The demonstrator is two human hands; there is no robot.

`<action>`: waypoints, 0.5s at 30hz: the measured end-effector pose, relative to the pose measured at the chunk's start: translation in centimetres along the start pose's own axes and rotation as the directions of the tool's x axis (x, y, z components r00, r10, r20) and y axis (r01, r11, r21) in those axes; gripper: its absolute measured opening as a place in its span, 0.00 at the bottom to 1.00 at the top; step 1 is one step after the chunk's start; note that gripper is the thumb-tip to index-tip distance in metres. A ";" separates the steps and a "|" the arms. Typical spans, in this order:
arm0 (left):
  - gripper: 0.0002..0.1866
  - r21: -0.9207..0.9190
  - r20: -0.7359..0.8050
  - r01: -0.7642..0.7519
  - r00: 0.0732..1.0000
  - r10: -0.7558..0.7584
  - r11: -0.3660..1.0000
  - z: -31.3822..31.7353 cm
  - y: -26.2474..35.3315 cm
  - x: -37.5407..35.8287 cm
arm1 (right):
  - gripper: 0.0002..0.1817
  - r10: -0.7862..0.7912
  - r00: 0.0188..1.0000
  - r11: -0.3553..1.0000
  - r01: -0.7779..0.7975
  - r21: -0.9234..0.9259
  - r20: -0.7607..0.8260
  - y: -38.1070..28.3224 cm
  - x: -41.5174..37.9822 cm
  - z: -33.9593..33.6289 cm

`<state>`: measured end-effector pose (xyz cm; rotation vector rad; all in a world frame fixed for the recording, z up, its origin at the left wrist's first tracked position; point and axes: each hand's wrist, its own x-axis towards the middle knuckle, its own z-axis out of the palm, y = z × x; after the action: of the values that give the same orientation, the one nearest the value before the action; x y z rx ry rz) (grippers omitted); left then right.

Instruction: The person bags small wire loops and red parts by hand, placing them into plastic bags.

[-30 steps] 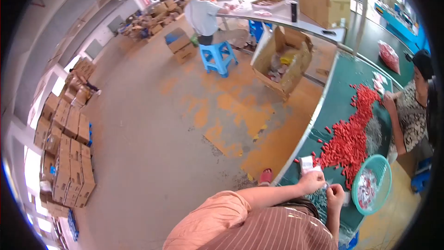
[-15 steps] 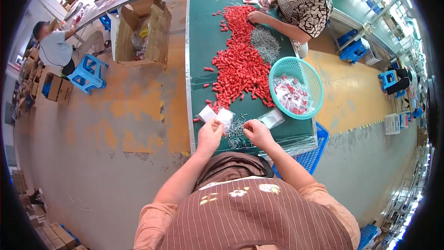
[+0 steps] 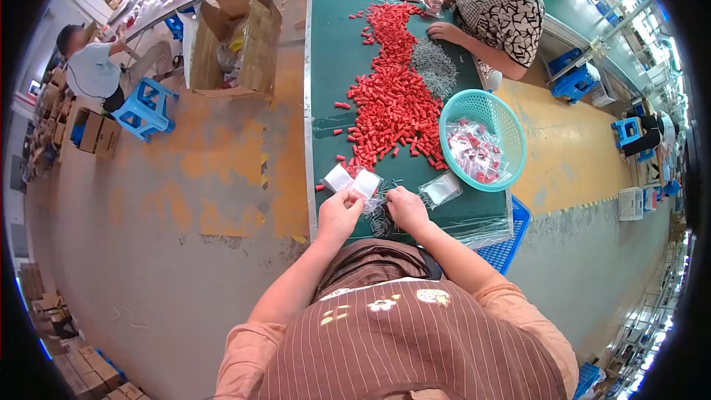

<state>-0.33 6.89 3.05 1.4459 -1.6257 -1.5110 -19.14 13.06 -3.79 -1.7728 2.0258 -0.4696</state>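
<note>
My left hand (image 3: 341, 215) is closed on the lower edge of a small clear bag (image 3: 366, 184) with a white panel, at the near end of the green table (image 3: 326, 67). Just to the right, my right hand (image 3: 406, 209) has its fingers pressed together by the bag's opening; whatever they hold is too small to make out. Grey screws (image 3: 379, 221) lie between and under my hands. Another white-panelled bag (image 3: 338, 178) sits at the left, and a stack of clear bags (image 3: 441, 190) at the right. Beyond them spreads a heap of red plugs (image 3: 392, 115).
A turquoise basket (image 3: 520, 141) of filled bags stands at the table's right edge, above a blue crate (image 3: 511, 241). A co-worker (image 3: 500, 11) sits at the far right beside a second screw pile (image 3: 435, 67). Left of the table is a cardboard box (image 3: 255, 52).
My right hand has moved slightly left, nearer the bag in my left hand. The view has shifted a little. The co-worker's hands have moved apart.
</note>
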 end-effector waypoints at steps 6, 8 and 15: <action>0.07 0.083 -0.012 0.028 1.000 -0.028 0.996 0.4 -0.3 0.6 | 0.11 0.327 0.899 0.575 -0.433 0.694 0.291 2.8 0.4 -0.4; 0.08 0.093 -0.007 0.030 1.000 -0.030 0.995 0.6 -0.2 0.6 | 0.09 0.341 0.870 0.410 -0.478 0.777 0.356 2.7 0.0 -1.5; 0.09 0.134 0.012 0.027 1.000 -0.029 0.991 1.1 -0.4 0.9 | 0.09 0.375 0.827 0.261 -0.527 0.809 0.418 2.2 -0.6 -4.3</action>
<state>-1.45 6.57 2.12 1.5382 -1.7506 -1.4543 -23.14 13.91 -1.10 -0.4592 1.5073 -0.9737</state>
